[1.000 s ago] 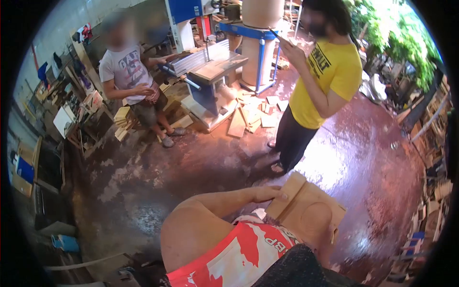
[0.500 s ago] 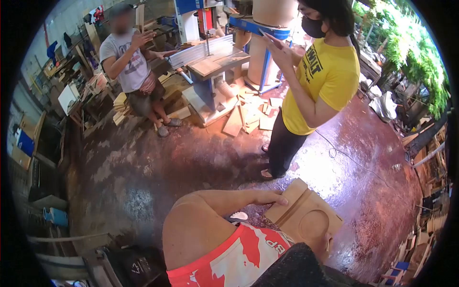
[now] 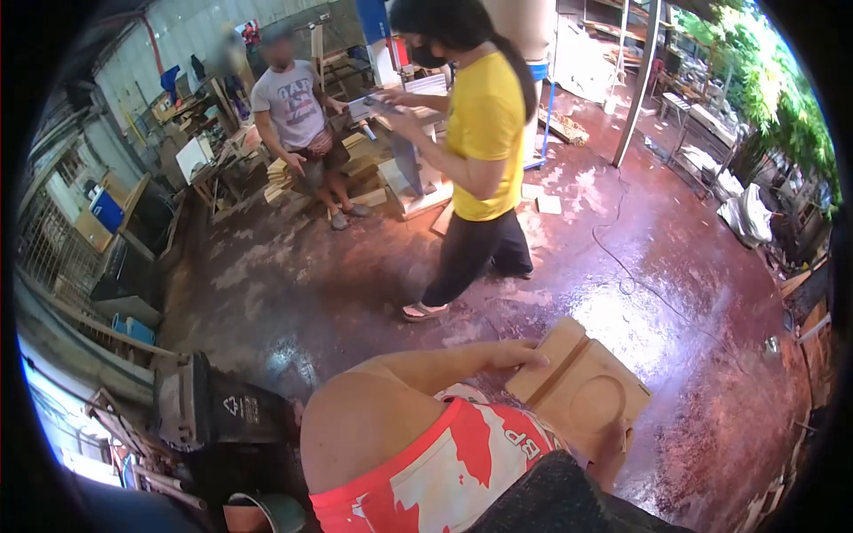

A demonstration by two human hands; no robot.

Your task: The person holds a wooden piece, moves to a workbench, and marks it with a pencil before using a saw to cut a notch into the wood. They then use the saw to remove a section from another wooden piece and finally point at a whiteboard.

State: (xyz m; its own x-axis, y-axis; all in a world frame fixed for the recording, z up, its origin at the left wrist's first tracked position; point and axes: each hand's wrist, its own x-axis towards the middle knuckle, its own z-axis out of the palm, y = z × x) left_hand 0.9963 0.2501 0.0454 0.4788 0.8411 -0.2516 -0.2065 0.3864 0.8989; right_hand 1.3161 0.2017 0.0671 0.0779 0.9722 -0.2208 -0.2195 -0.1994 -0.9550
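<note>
A light-brown wooden board (image 3: pixel 593 391) is held in front of my body, tilted. Across its face runs a straight groove, and beside that is a round shallow recess. My left hand (image 3: pixel 524 356) is closed on the board's upper left edge, thumb on the face. At the lower right edge my right hand (image 3: pixel 609 451) grips the same board; its fingers are partly hidden by shadow and by the board.
A person in a yellow shirt (image 3: pixel 487 133) walks just ahead, holding a phone. Farther back, another person (image 3: pixel 298 111) stands by a machine table and wood offcuts (image 3: pixel 362 169). A black bin (image 3: pixel 218 404) stands at left; a cable (image 3: pixel 613 240) crosses the floor.
My view has turned and the surroundings have shifted. The person in yellow has stepped left across the floor. The person at the back has lowered their raised hand. Both my hands keep the board.
</note>
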